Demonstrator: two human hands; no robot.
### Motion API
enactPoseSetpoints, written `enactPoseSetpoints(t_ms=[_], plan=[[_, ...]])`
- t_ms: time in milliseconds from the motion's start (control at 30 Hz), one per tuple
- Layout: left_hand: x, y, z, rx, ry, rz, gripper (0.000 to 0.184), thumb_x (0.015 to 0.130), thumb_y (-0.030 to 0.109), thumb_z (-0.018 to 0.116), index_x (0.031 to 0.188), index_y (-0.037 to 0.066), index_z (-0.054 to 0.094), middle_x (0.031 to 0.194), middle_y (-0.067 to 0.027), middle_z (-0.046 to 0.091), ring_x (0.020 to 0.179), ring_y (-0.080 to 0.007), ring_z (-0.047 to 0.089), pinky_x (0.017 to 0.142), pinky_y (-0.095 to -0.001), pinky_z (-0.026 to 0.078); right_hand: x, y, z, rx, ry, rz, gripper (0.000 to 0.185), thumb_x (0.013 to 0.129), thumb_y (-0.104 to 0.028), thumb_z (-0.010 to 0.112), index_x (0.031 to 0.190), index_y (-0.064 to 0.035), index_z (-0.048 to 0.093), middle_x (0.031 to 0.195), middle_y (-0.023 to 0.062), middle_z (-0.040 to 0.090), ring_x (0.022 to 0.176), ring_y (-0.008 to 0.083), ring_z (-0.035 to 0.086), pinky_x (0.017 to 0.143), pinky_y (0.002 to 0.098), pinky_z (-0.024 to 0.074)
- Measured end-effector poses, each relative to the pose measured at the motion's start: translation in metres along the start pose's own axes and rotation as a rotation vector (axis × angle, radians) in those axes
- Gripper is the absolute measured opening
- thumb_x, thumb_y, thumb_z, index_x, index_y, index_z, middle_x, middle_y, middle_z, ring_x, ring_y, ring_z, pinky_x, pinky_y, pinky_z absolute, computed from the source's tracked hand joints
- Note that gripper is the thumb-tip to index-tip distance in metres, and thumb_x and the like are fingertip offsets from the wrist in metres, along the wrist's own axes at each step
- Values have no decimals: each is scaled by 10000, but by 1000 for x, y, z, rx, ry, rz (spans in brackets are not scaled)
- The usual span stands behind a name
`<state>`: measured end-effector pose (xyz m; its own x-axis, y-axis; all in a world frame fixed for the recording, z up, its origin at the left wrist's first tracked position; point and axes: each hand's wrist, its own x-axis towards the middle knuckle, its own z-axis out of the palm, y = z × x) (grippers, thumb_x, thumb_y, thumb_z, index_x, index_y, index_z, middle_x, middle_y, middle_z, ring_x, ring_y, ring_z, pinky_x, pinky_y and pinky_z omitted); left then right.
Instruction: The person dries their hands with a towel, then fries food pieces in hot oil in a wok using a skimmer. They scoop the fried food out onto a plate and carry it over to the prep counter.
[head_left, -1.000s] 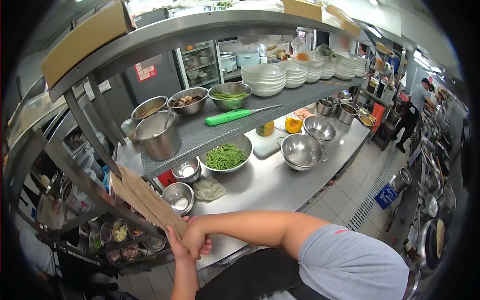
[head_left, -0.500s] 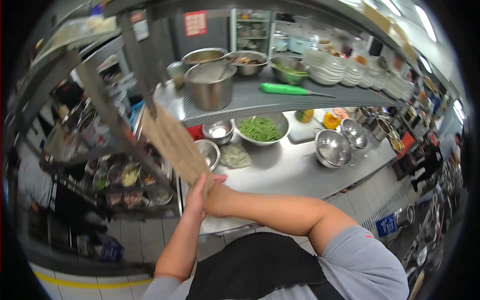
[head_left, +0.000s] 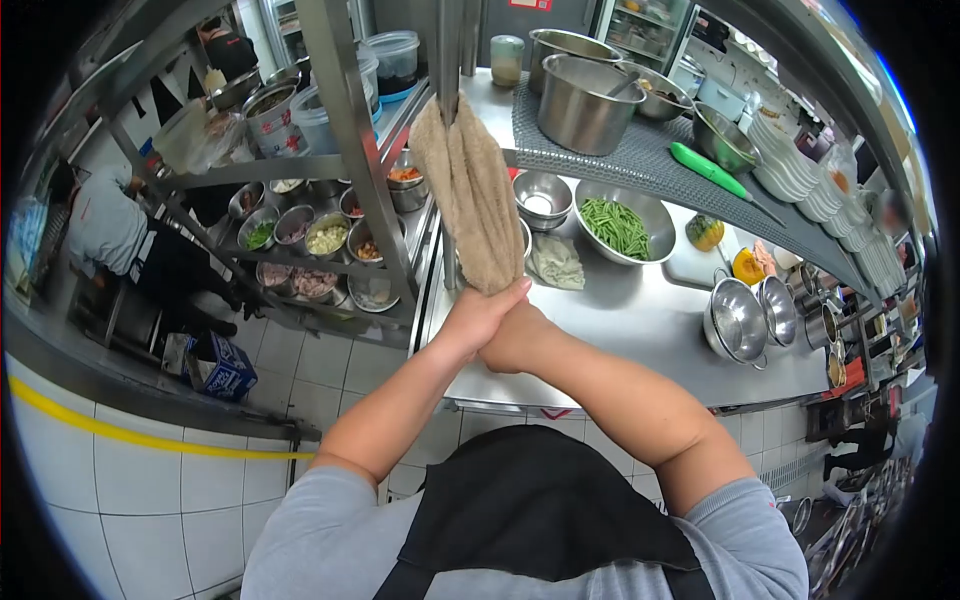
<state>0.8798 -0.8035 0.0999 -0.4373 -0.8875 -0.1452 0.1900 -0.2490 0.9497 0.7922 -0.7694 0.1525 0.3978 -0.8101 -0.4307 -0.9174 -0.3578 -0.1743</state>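
A long brown towel hangs over an upright metal post at the counter's left end. My left hand and my right hand are pressed together at the towel's lower end, with fingers closed around it. Right of the towel lie a crumpled pale cloth and a steel bowl. A large bowl of green beans stands beyond the cloth. My right fingers are partly hidden behind the wrist and the left hand.
The shelf holds a steel pot, a green-handled knife and stacked white dishes. Colanders stand on the counter's right part. A rack with several food bowls stands at left. One person bends beyond it; another stands at far right.
The view has swung left, bringing the rack and the bending person into clearer sight. Both hands keep hold of the towel's end, and both forearms now reach straight ahead.
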Motion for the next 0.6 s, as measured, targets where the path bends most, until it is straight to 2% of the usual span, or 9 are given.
enactPoseSetpoints(t_ms=[67,200,300,367,400,467,500,533,600], plan=[[1,-3,-2,-5,-15,58,333,850,287,643,996,-1,561,865,-75,601,791,-147,574,714,-292,463,-1,-4,-4,21,1,13,285,833,-183,491,1040,-44,628,1100,178,603,1022,315,573,886,394,436],[1,-7,-4,-45,13,45,325,853,279,642,998,-1,562,876,-74,600,795,-146,571,712,-289,463,11,4,18,34,182,-26,268,825,-186,495,1000,-43,638,1041,178,624,982,317,588,873,394,441],[0,-10,-7,-21,50,89,337,862,311,625,991,6,565,889,-66,597,796,-140,567,739,-289,458,22,12,32,99,216,-59,242,802,-163,494,945,-43,648,955,174,647,901,317,615,809,406,467],[5,-7,-19,-59,-71,-1,354,893,341,564,1024,13,585,924,-64,605,868,-139,565,789,-286,440,34,18,45,-56,440,-250,192,759,-142,524,857,-47,660,839,156,659,804,318,632,717,418,488],[6,-4,-26,-62,-64,-2,354,893,341,564,1024,13,585,924,-64,605,868,-139,565,789,-286,440,32,17,47,-55,435,-256,192,759,-142,524,857,-47,660,839,156,659,804,318,632,717,418,488],[3,4,-45,-131,-158,-46,450,924,404,473,1095,-3,559,1069,-98,606,1013,-169,567,867,-311,434,26,13,47,-153,270,-297,152,732,-128,547,794,-48,661,785,145,654,763,320,634,653,423,491],[2,6,-56,-79,-184,-27,483,938,402,437,1147,-20,542,1142,-113,587,1099,-186,536,906,-327,421,22,12,44,-146,270,-297,152,732,-128,547,794,-48,661,785,145,654,763,320,634,653,423,491],[0,5,-57,-77,-185,-34,483,938,402,437,1147,-20,542,1142,-113,587,1099,-186,536,906,-327,421,18,11,42,-131,273,-326,139,729,-140,560,768,-48,657,761,137,651,737,322,632,636,420,491],[-9,6,-51,-62,-334,-27,432,921,405,476,1104,38,612,1120,-80,591,1082,-166,515,947,-322,378,20,13,42,-111,274,-349,133,727,-153,574,741,-48,654,737,130,648,712,323,631,620,417,490]])
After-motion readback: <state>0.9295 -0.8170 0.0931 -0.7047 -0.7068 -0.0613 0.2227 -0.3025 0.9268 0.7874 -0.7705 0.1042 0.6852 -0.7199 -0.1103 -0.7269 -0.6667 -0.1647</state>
